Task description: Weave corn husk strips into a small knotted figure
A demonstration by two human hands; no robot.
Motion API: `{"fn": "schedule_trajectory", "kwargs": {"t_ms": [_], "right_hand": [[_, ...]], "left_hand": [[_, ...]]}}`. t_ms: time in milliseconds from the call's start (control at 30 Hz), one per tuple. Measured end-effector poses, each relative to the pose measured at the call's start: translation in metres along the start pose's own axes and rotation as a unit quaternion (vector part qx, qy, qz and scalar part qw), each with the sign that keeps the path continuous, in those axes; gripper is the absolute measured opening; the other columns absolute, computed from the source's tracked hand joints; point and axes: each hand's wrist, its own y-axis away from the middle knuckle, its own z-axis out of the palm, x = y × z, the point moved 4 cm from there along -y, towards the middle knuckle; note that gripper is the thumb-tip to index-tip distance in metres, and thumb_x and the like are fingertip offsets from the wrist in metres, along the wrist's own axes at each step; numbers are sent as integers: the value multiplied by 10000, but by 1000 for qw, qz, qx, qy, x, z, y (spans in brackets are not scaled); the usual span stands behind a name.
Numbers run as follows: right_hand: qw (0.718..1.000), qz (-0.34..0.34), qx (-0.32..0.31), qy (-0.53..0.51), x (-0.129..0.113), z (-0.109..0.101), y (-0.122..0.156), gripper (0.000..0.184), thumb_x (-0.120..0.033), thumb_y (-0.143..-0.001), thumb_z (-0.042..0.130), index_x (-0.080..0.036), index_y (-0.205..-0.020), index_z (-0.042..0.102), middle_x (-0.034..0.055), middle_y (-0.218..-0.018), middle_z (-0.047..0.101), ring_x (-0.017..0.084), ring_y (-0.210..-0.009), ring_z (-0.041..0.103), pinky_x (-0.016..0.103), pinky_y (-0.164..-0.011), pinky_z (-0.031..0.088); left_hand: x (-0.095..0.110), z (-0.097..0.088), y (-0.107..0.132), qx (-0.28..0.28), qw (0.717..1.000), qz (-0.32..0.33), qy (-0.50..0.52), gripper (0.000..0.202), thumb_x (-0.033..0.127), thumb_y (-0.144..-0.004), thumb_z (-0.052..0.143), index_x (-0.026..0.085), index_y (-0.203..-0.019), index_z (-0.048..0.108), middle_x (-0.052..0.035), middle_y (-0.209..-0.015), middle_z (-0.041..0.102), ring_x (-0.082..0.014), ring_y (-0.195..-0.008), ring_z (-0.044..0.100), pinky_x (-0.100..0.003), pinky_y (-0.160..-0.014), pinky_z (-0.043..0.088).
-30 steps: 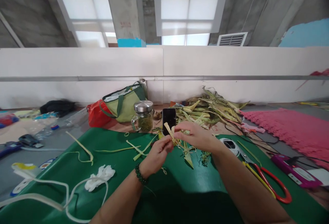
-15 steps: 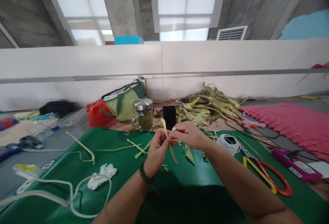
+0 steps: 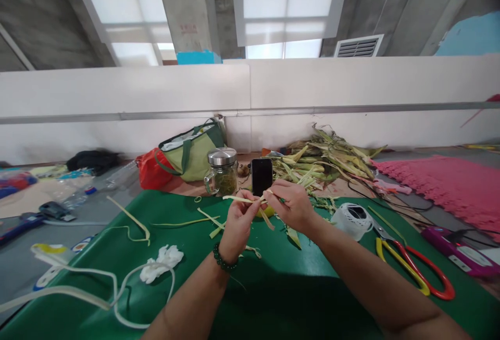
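My left hand (image 3: 239, 224) pinches pale corn husk strips (image 3: 267, 220) between thumb and fingers, a beaded bracelet on its wrist. Against it, my right hand (image 3: 289, 203) is closed on the same strips where they cross. One strip end sticks out to the left, another hangs down between the hands. Just behind the fingers a black phone (image 3: 261, 175) stands upright, with a yellow thing, partly hidden, below it. Loose husk strips (image 3: 211, 217) lie on the green mat (image 3: 297, 298) left of my hands.
A glass mug (image 3: 222, 172) stands behind the mat, beside a green bag (image 3: 191, 155) and a red bag (image 3: 153, 169). Corn husks (image 3: 328, 155) are heaped at the back. To the right are string (image 3: 351, 220) and scissors (image 3: 414, 267); to the left, crumpled tissue (image 3: 162, 263) and a white cord (image 3: 113, 288).
The strip end that pointed up between my hands now lies out to the left over my left fingers. My right fingers have curled in more. The view has shifted slightly.
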Motion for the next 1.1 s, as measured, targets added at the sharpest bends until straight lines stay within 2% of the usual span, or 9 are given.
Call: {"fn": "schedule_trajectory", "kwargs": {"t_ms": [167,300,433,567,700,800,933,1000,1100], "right_hand": [[998,-24,-36,55,-4,2,1,329,-242,-900,395,-174,-636,580,45,-669,566,127,-614,503,245,-567,328],[996,-35,-36,80,-6,1,2,326,-245,-881,408,-174,-586,529,31,-606,522,130,-594,462,254,-561,296],[997,38,-67,-11,2,1,0,344,-245,-869,425,-172,-537,478,-8,-544,470,101,-533,423,240,-531,272],[984,109,-86,-114,10,-1,-2,353,-251,-832,463,-166,-489,459,-29,-495,435,85,-496,401,229,-503,267],[970,163,-73,-167,13,-2,0,347,-267,-794,473,-165,-462,461,-25,-464,441,87,-474,400,225,-476,277],[964,179,-50,-189,13,-3,0,346,-287,-776,483,-164,-452,473,-20,-451,454,89,-464,414,221,-468,296],[947,213,-43,-236,18,-2,-1,314,-297,-749,496,-157,-469,514,-9,-464,495,91,-463,428,214,-453,312],[938,223,-77,-255,24,1,-3,290,-302,-743,500,-150,-499,545,-9,-473,501,88,-459,424,212,-450,314],[915,213,-187,-288,33,9,-4,328,-370,-772,510,-146,-534,539,-25,-478,460,77,-454,398,208,-449,303]], "left_hand": [[-1,-1,-4,-59,993,-2,-101,231,386,-770,607,155,-785,609,-27,-762,620,-153,-761,550,-248,-720,444],[0,0,-4,-74,987,37,-139,394,504,-809,523,151,-649,589,-22,-682,584,-152,-695,508,-260,-674,427],[-2,-1,-5,-81,977,23,-195,526,609,-779,501,148,-529,552,-22,-605,557,-142,-623,493,-257,-633,418],[3,0,-6,-87,965,46,-242,569,640,-766,490,154,-484,585,-43,-604,587,-160,-622,531,-264,-632,429],[8,5,-3,-124,958,38,-254,549,621,-782,484,152,-572,679,-68,-701,654,-198,-707,586,-284,-693,456],[9,5,-2,-128,959,21,-253,547,618,-785,483,154,-595,702,-73,-743,676,-213,-753,600,-287,-714,458],[6,2,-1,-136,958,-1,-251,574,605,-816,443,149,-561,680,-54,-634,635,-176,-666,565,-273,-686,428],[2,1,0,-137,961,-27,-240,583,603,-824,426,145,-541,649,-34,-548,572,-143,-571,502,-260,-617,403],[-4,4,1,-145,968,-64,-193,575,619,-808,438,140,-536,605,-31,-535,554,-132,-543,481,-255,-588,397]]}}
